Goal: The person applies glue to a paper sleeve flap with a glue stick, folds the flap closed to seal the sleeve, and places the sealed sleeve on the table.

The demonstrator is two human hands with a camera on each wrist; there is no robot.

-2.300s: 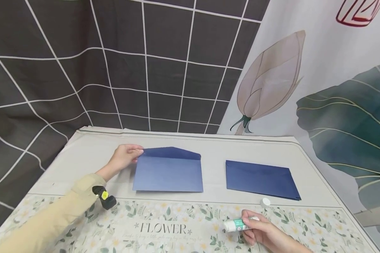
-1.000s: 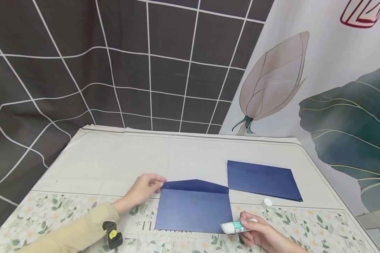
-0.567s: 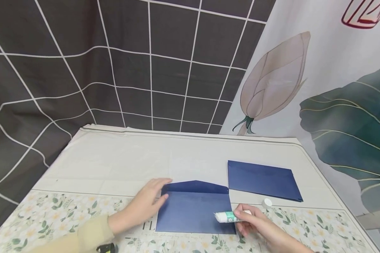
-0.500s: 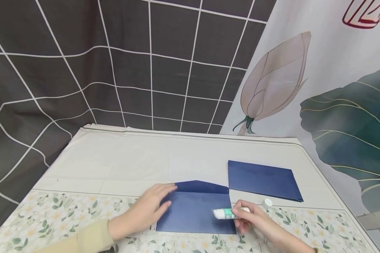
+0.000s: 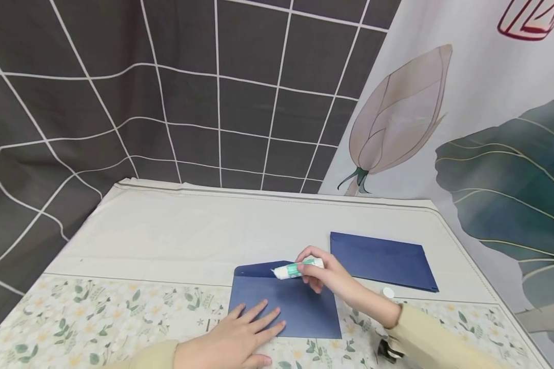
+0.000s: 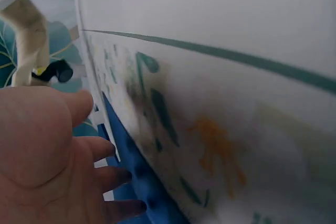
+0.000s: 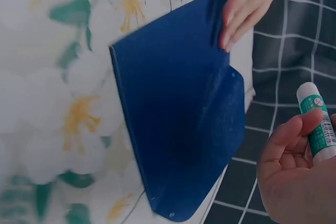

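Observation:
A blue envelope [image 5: 300,312] lies on the table with its flap [image 5: 254,269] folded out toward the back. My left hand [image 5: 237,335] rests on the envelope's lower left part, fingers straight and spread; the left wrist view shows those fingers along the blue paper. In my right hand [image 5: 320,271] is a white and green glue stick [image 5: 288,270], pinched between thumb and fingers. Its uncapped end overlaps the flap near the middle in the head view. The right wrist view shows the glue stick's label [image 7: 319,127] and the envelope's whole outline [image 7: 173,103].
Another blue envelope, or a stack of them [image 5: 388,259], lies at the back right. A small white cap [image 5: 388,292] stands near its front edge, close to my right forearm. Beneath everything is a flower-printed tablecloth [image 5: 120,307]; a dark gridded curtain [image 5: 175,102] hangs behind.
The envelope was brought toward the front and laid down. My left hand let go of its flap corner and moved onto its lower left. My right hand carried the glue stick up to the flap.

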